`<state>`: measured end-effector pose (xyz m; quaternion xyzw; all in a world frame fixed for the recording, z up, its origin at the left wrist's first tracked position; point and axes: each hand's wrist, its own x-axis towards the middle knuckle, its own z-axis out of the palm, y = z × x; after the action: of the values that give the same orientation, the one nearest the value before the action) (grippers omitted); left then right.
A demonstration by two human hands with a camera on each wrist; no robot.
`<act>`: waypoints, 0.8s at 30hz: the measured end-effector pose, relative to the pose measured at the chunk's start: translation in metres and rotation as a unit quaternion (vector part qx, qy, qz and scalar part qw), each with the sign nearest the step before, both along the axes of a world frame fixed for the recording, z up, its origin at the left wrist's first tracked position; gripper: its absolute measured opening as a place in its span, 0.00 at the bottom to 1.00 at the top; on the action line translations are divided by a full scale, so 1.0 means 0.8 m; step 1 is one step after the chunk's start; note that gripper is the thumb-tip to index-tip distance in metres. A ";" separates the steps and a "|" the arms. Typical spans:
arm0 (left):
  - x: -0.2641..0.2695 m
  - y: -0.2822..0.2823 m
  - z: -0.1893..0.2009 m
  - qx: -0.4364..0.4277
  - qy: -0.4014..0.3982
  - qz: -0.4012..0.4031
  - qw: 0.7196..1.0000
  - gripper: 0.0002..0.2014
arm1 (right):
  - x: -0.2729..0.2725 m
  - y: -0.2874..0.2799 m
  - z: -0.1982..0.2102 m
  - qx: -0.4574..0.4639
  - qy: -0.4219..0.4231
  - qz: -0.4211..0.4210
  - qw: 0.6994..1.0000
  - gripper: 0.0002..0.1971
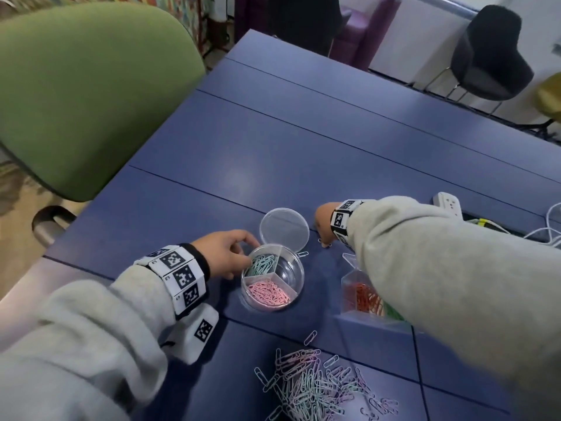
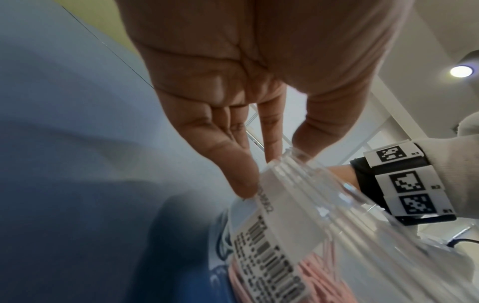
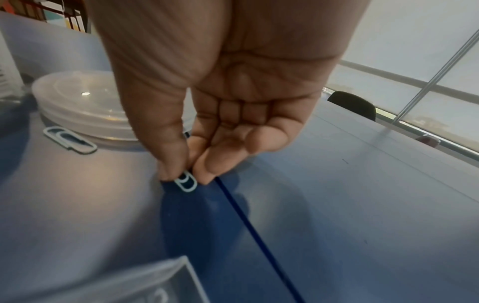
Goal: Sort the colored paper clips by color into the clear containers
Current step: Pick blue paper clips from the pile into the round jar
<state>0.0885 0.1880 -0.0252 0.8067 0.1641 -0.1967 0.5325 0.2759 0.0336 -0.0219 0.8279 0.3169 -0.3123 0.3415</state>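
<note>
The right hand pinches a pale blue paper clip between thumb and fingers against the blue worktop. The left hand has straight fingers touching the round clear container, whose compartments hold teal and pink clips. A loose heap of clips lies by the near edge.

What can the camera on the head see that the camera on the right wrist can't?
Only the head view shows the big mixed pile of clips, the round container with teal and pink clips inside, and the left hand touching it. Only the right wrist view shows clearly that the right hand pinches a pale blue clip against the table. Both show the clear lid and a loose clip lying beside it.
</note>
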 end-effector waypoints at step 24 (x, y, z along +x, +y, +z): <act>-0.007 0.013 0.000 0.000 0.002 0.024 1.000 0.11 | -0.069 0.022 0.007 0.055 0.037 0.130 0.989 0.13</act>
<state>0.0831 0.1983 -0.0249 0.8018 0.1844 -0.1860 0.5371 0.2208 0.0512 -0.0167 0.7852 0.4506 -0.2780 0.3210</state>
